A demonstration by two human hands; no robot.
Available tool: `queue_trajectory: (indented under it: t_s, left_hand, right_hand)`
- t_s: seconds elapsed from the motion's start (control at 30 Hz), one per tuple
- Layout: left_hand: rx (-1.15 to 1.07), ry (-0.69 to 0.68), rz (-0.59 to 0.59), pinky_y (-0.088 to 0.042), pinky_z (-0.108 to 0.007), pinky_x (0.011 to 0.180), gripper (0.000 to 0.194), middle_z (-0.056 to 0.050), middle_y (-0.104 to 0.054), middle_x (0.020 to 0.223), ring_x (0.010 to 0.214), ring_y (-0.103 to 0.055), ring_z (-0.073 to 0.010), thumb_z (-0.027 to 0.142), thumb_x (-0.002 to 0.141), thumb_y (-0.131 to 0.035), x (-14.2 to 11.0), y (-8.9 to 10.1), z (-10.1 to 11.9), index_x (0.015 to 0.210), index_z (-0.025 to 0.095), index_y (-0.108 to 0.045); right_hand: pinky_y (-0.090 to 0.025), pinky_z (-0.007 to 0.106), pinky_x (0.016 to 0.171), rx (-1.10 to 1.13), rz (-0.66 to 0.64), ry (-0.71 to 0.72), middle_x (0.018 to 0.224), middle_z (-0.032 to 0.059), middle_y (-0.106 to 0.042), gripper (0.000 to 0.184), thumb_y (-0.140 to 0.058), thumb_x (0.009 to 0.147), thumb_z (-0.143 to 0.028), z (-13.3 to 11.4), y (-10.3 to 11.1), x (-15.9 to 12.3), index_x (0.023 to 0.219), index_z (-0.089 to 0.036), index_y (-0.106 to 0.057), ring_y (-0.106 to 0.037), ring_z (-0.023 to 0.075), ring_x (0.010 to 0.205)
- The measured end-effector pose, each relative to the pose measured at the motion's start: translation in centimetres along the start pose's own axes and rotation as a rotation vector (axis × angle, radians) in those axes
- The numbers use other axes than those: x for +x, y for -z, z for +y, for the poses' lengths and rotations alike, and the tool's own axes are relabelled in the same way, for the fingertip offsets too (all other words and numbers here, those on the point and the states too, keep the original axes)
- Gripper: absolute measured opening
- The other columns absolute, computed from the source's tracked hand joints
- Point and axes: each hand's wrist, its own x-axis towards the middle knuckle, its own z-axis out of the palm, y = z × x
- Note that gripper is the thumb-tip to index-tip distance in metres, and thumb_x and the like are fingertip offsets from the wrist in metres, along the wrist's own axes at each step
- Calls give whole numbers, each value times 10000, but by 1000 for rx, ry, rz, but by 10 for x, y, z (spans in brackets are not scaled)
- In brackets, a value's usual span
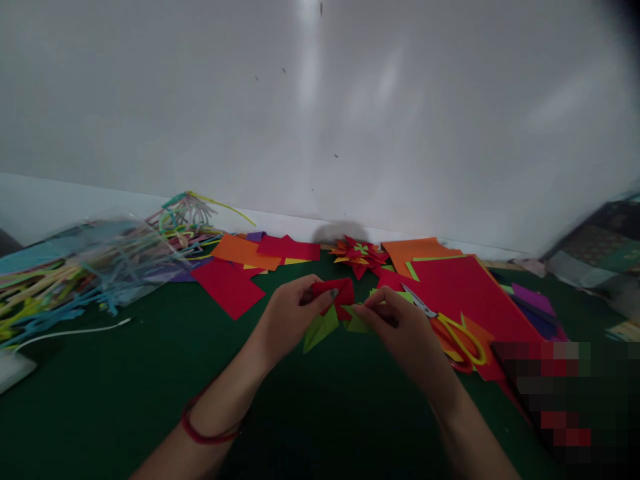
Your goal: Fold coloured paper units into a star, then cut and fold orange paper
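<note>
My left hand (pixel 295 310) is closed on a folded red paper piece (pixel 345 289), thumb pressed on its face. Green folded paper (pixel 323 327) hangs below the red part; whether the two are joined I cannot tell. Close beside it, my right hand (pixel 395 317) pinches a pointed green paper piece (pixel 356 323) between thumb and fingertips. Just beyond both hands lies a layered paper flower (pixel 357 257) in red, orange and yellow with a small green centre. Scissors (pixel 463 339) with yellow and red handles rest by my right wrist, partly hidden behind it.
Red sheets (pixel 445 287) and orange sheets (pixel 420 253) are stacked at the right. Loose red and orange paper (pixel 245 252) lies at the back left. A plastic bag with many coloured pipe cleaners (pixel 100 273) covers the far left. A pale wall (pixel 320 120) bounds the green table (pixel 165 373).
</note>
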Motion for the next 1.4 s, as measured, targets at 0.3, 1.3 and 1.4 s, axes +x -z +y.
queue_trajectory:
  t_s: [0.3,1.3,1.4]
  left_hand:
    - [-133,59,30,-394,-201,521,220,9,-573,673,603,-527,-112,368,793,-533,0,-7,-2,810,153,-577]
    - [-101,18,130,-408,-197,508,262,16,-593,689,593,-541,-115,368,696,-638,3,-12,-14,868,174,-599]
    - [-111,40,55,-430,-210,551,294,0,-637,756,647,-573,-133,321,679,-656,5,-9,-15,936,191,-600]
  right_hand:
    - [-406,206,447,86,43,17,587,-15,-554,238,-523,804,-414,-1,-2,1,734,-188,-501,-540,117,542]
    - [-489,254,605,252,-126,-125,728,15,-655,256,-525,797,-436,7,0,6,764,-188,-576,-637,155,676]
    - [-458,240,562,107,-112,-128,645,-2,-647,233,-530,804,-404,9,3,6,718,-194,-580,-626,140,609]
